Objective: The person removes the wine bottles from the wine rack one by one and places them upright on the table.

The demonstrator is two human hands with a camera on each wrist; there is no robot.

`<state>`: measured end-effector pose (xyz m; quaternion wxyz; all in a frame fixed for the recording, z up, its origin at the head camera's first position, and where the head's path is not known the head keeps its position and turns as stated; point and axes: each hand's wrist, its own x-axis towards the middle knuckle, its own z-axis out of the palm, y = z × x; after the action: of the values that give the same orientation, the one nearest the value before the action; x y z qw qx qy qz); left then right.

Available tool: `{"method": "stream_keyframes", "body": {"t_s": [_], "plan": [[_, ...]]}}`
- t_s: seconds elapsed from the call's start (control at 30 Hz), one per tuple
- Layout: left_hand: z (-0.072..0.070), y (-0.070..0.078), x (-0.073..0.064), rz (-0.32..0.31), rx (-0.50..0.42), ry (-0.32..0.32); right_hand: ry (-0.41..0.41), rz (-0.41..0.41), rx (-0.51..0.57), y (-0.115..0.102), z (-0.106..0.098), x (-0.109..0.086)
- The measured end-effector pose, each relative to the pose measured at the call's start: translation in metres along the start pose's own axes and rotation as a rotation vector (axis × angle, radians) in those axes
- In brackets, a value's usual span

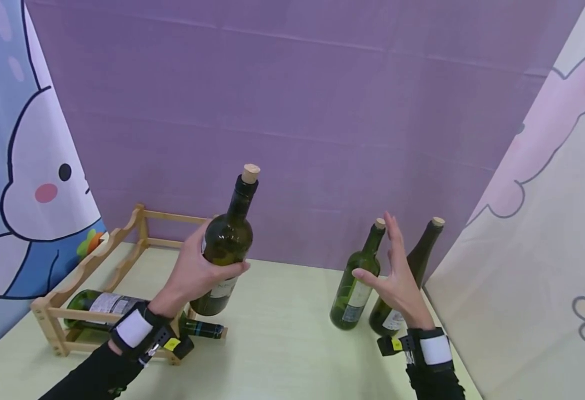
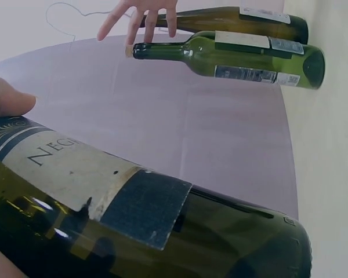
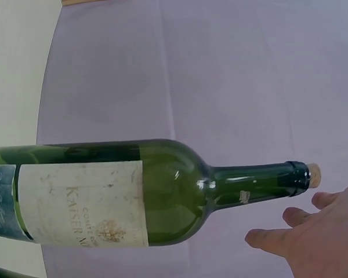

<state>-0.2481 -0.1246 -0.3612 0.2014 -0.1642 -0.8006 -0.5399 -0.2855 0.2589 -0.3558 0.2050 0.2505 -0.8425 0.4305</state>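
My left hand grips a dark green corked wine bottle around its body. This bottle is held above the table, tilted with its neck up and to the right; its pale and dark label shows in the left wrist view. On the right, my right hand has its fingers extended and thumb spread, holding nothing. It is beside a standing green wine bottle, whose cork and neck lie close to the fingers in the right wrist view. Behind the hand stands a slimmer brown-green bottle, partly hidden.
A wooden wine rack stands on the left of the pale table. One bottle lies in it, neck pointing right, partly covered by my left wrist. A purple cloth hangs behind, with printed curtains on both sides.
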Motion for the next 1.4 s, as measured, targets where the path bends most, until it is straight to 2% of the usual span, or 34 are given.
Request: {"method": "stream_keyframes", "body": {"t_s": [0.2,0.4,0.73,0.87,1.23,1.4], "plan": [[0.004,-0.002,-0.002,0.016,-0.017,-0.002,-0.012,0.003,-0.01,-0.005,0.002,-0.002],[0.006,-0.003,-0.004,0.006,-0.016,-0.007,-0.013,0.008,-0.039,-0.01,0.004,-0.005],[0.012,-0.005,-0.009,-0.004,-0.097,-0.027,-0.016,-0.056,-0.031,-0.023,0.006,-0.011],[0.014,-0.006,-0.012,-0.02,-0.105,-0.029,-0.015,-0.069,-0.025,-0.028,0.01,-0.015],[0.016,-0.012,-0.018,0.015,-0.113,-0.019,-0.046,-0.112,-0.011,-0.03,0.015,-0.02],[0.018,-0.014,-0.02,0.01,-0.137,-0.024,-0.047,-0.124,0.007,-0.031,0.018,-0.02]]}}
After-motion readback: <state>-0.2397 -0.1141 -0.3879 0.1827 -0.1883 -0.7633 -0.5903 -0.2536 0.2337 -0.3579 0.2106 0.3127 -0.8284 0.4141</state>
